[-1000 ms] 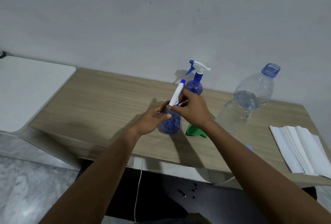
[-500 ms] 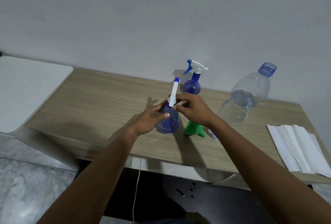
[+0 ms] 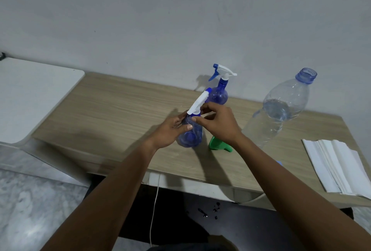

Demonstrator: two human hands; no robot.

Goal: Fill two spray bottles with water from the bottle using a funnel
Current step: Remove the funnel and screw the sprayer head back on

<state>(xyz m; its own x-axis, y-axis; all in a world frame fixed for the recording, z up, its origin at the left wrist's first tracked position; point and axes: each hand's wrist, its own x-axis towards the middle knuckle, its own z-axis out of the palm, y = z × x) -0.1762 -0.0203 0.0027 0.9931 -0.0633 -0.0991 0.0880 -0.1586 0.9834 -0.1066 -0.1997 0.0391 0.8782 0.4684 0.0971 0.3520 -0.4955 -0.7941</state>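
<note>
A blue spray bottle stands near the middle of the wooden table. My left hand grips its body from the left. My right hand pinches the collar under its white spray head, which points up and to the right. A second blue spray bottle with its white and blue head on stands behind, by the wall. A green funnel lies on the table under my right wrist. The large clear water bottle, uncapped and partly filled, stands to the right.
A stack of white paper towels lies at the table's right end. A small blue thing, perhaps a cap, peeks out beside my right forearm. A white surface adjoins the table on the left. The wall runs close behind.
The white spray head has turned a little in my right hand's fingers. Both hands stay on the near spray bottle. The view has shifted slightly.
</note>
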